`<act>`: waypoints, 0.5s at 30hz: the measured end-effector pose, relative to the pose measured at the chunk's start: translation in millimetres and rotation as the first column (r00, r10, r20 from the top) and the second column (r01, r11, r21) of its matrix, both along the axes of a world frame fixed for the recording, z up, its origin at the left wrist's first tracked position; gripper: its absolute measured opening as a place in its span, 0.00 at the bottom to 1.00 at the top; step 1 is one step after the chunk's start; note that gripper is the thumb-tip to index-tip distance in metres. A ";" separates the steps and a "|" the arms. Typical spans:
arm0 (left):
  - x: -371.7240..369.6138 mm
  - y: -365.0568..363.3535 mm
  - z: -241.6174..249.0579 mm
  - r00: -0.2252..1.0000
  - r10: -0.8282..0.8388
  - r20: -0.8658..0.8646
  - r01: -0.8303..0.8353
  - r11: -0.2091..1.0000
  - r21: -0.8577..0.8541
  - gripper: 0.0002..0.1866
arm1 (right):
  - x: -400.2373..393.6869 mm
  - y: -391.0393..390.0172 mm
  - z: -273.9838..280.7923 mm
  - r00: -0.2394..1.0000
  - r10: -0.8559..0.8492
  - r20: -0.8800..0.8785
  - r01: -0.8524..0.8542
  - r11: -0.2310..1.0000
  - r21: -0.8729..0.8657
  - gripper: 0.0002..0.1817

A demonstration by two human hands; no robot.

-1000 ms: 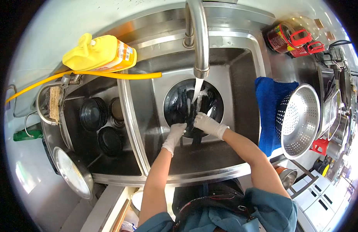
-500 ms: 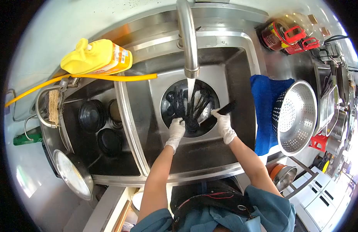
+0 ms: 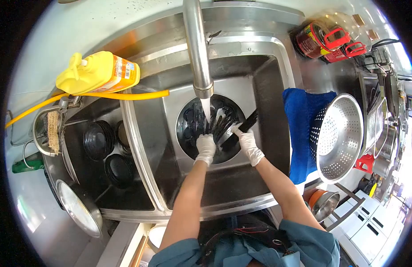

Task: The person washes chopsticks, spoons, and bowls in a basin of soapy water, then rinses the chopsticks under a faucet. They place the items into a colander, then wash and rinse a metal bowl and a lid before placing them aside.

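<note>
Water runs from the metal faucet (image 3: 203, 86) into a round basin (image 3: 179, 135) in the sink. Dark, long-handled utensils (image 3: 221, 124), some with rounded ends like spoons, lie in it under the stream. My left hand (image 3: 206, 147), in a white glove, is closed around the handle ends of these utensils at the basin's near side. My gloved right hand (image 3: 247, 142) grips a long black bundle of sticks (image 3: 249, 122), perhaps chopsticks, slanted over the basin's right rim. The fingertips of my left hand are partly hidden.
Stacked black bowls (image 3: 97, 140) sit in the left sink compartment, past a metal divider (image 3: 137, 147). A yellow jug (image 3: 99, 73) and yellow hose (image 3: 135, 95) are at the upper left. On the right are a blue cloth (image 3: 299, 133), a steel colander (image 3: 339, 138) and red-handled bottles (image 3: 321, 40).
The view has shifted slightly. My left hand has moved in over the utensils, closer to the stream. The bundle in my right hand is tilted more steeply.
</note>
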State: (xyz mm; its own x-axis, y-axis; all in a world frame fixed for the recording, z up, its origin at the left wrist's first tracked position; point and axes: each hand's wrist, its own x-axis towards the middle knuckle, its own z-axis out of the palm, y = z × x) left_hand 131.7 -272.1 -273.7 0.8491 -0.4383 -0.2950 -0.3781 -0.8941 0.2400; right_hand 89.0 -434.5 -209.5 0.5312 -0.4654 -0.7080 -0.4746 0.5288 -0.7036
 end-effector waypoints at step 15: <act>30.3 -9.2 122.5 -0.083 -0.042 -0.996 -0.645 0.764 0.021 0.12 | -44.5 22.3 42.3 0.796 0.568 0.208 -0.536 0.822 -0.192 0.07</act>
